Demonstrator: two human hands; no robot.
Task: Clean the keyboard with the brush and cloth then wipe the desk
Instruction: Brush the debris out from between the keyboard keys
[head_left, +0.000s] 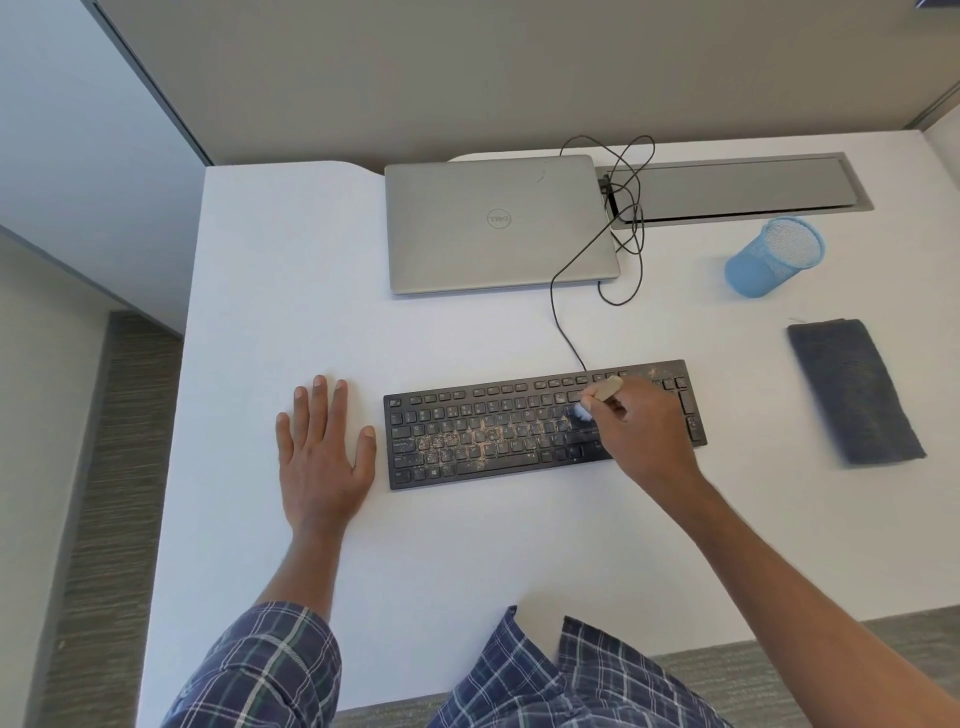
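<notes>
Keyboard (493, 436): black, crumb-dusted across middle keys, flat on white counter (467, 561). Well off to its right, folded grey cloth (854, 392), lying apart. Left hand (322, 447) just beside keyboard's left end, fingers spread, palm flat on counter, grasping nothing. Right hand (644, 436) over right-side keys, curled round brush (605, 388), pale bristles touching keys.

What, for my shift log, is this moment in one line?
step: brushing keyboard | right hand: grips brush | left hand: flat on desk | debris: middle keys | cloth: folded, right of keyboard
</notes>
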